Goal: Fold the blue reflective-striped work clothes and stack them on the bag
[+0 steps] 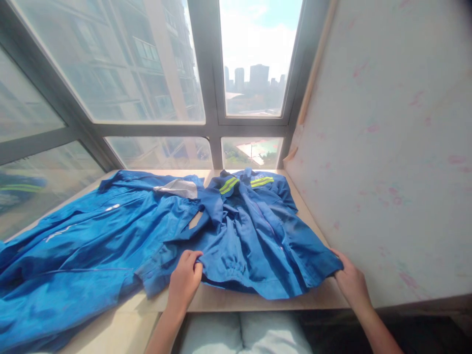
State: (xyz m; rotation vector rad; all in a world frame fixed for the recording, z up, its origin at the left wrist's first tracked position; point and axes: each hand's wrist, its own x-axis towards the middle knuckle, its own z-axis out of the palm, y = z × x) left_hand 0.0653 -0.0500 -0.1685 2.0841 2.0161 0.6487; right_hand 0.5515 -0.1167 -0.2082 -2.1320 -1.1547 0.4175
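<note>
A blue jacket (pixel 254 246) with yellow-green reflective stripes lies spread on the wooden sill, its hem towards me. My left hand (pixel 186 278) is closed on the hem's left corner, thumb and fingers pinching the cloth. On the other side, my right hand (pixel 350 280) grips the lower right corner, its fingertips partly hidden by the fabric. Between the hands the hem hangs slightly wavy, gathered at an elastic part. One sleeve of this jacket stretches left and lies against a second blue garment (pixel 96 246), which has white marks and a pale grey patch.
The wooden sill (pixel 221 302) ends in a front edge just before my legs (pixel 243 334). Grey-framed windows (pixel 214 98) rise behind and at the left. A pale wall (pixel 398 172) with pink flecks borders the right side.
</note>
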